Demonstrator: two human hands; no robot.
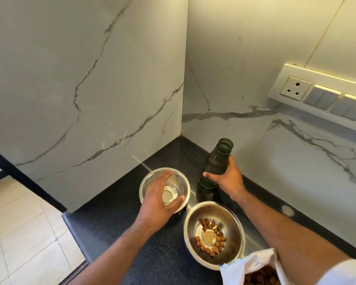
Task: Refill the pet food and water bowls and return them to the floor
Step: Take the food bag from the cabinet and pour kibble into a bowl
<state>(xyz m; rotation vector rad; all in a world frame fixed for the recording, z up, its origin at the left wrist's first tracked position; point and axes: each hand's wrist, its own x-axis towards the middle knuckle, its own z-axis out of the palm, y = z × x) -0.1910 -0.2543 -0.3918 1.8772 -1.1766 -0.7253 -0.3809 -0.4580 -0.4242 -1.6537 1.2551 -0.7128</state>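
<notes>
**Op:** Black stone counter (111, 229), set into a corner of marble-veined wall (86, 79); pale floor tiles (19, 233) show lower left. Logging both bowls on the counter, not on the floor. Water bowl (183, 183) stands toward the corner with a shallow pool of water at its bottom. Food bowl (232, 227) is nearer me, just beside it, with a sparse ring of brown kibble (211, 237).

**Obs:** Hands?

**Op:** My left hand (159, 199) is spread flat over the water bowl, fingers released, thumb at the near rim; I judge it is steadying the bowl, not gripping it. My right hand (227, 178) is wrapped around the body of a dark green bottle (216, 161), which is upright, uncapped, base on the counter just behind the food bowl.

**Obs:** Risks?

**Op:** Three, in my judgement. One: the left palm covers much of the bowl's mouth, so a pour would hit the hand and splash onto the counter. Two: tipping the bottle across passes close to the food bowl's rim; a drip there wets the kibble. Three: the open kibble bag (251, 268) sits at the counter's near edge under my right forearm, and a backward elbow could knock it off.

**Obs:** Water level in the bottle?

**Op:** Cannot tell; glass too dark.
</notes>
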